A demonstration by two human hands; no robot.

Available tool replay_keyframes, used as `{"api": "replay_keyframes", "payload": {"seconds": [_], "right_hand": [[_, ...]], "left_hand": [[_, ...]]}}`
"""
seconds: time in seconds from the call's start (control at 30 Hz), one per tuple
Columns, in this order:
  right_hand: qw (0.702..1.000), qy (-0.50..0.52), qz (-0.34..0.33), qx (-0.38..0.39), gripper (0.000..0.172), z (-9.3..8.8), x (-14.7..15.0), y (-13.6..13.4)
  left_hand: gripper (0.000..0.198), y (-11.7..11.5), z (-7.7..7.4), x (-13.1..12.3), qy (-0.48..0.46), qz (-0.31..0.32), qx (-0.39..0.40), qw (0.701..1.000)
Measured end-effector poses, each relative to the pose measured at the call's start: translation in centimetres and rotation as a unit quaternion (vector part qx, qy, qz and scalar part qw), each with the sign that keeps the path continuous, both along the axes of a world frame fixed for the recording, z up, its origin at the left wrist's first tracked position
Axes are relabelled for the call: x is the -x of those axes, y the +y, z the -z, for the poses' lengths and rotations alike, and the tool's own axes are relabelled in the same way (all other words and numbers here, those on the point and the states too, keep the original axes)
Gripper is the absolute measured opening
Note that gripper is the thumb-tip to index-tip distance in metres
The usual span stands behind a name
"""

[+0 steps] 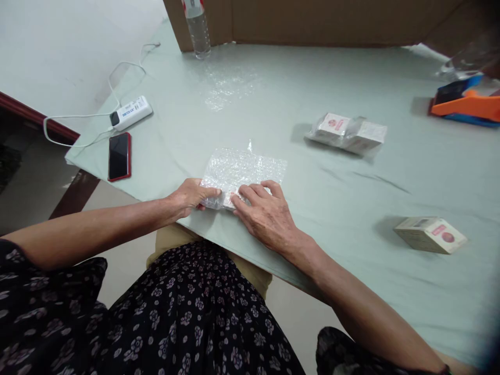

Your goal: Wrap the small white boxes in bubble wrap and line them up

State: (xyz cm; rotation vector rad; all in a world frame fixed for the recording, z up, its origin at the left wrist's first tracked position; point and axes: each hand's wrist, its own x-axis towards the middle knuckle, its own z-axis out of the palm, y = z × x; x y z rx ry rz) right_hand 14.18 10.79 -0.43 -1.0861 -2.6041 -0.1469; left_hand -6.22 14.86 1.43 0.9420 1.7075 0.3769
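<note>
A bundle wrapped in clear bubble wrap [244, 172] lies near the front edge of the pale green table [273, 94]. My left hand [191, 197] grips its near left corner, thumb on top and fingers closed round the edge. My right hand [265, 211] rests on its near right side, fingers bent and pressing down on the wrap. What the wrap holds is hidden.
A bubble-wrapped box [347, 134] lies in the middle, an unwrapped small box [429, 234] at the right. A red phone [119, 156] and a white power strip [130, 112] with cable sit at the left. A water bottle [197, 26], cardboard [320, 21] and an orange-blue tape dispenser [464, 101] stand behind.
</note>
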Motion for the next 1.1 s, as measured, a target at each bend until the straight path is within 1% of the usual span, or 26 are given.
{"api": "replay_keyframes", "payload": {"seconds": [0.1,0.17,0.3,0.4,0.5,0.63,0.7,0.77,0.83,0.9,0.97,1.03,1.1], "right_hand": [[1.0,-0.001,-0.004,-0.003,0.018,0.0,0.1,0.1],[1.0,-0.005,-0.007,-0.007,0.019,0.0,0.1,0.1],[1.0,0.001,-0.009,-0.012,0.026,0.1,0.2,0.2],[1.0,0.009,-0.017,0.006,0.026,0.0,0.3,0.3],[1.0,0.006,-0.018,0.015,0.026,-0.1,0.4,0.2],[1.0,0.001,-0.016,-0.004,0.026,-0.1,0.5,0.2],[1.0,0.009,-0.009,-0.001,0.024,0.0,0.4,0.1],[0.999,0.031,-0.005,0.013,0.021,0.2,0.3,0.0],[0.998,0.062,-0.009,0.021,0.019,0.5,0.0,-0.1],[0.996,0.088,-0.011,0.016,0.017,0.8,-0.2,-0.3],[0.995,0.099,-0.009,0.008,0.017,0.9,-0.4,-0.5],[0.995,0.096,-0.006,0.003,0.018,1.1,-0.5,-0.6],[0.996,0.092,-0.001,0.001,0.018,1.1,-0.4,-0.6]], "left_hand": [[0.017,0.2,0.1,-0.6,0.054,0.043,-0.08,0.994],[0.015,0.3,0.1,-1.1,0.072,0.06,-0.108,0.99],[0.013,0.3,-0.3,-1.8,0.031,0.042,-0.061,0.997],[0.013,0.4,-0.8,-2.0,-0.013,0.033,-0.035,0.999],[0.012,0.5,-1.2,-2.2,-0.035,0.033,-0.038,0.998],[0.008,0.3,-1.7,-2.6,-0.039,0.047,-0.054,0.997],[0.003,0.0,-2.3,-2.5,-0.066,0.076,-0.054,0.993],[0.01,-0.4,-3.0,-2.2,-0.084,0.121,-0.065,0.987],[0.019,-0.9,-3.6,-1.8,-0.072,0.174,-0.094,0.978],[0.027,-1.2,-3.8,-1.3,-0.055,0.228,-0.126,0.964],[0.034,-1.4,-3.6,-0.8,-0.057,0.271,-0.147,0.95],[0.038,-1.5,-3.1,-0.6,-0.046,0.312,-0.176,0.932],[0.033,-1.5,-2.3,-0.5,0.001,0.363,-0.232,0.903]]}}
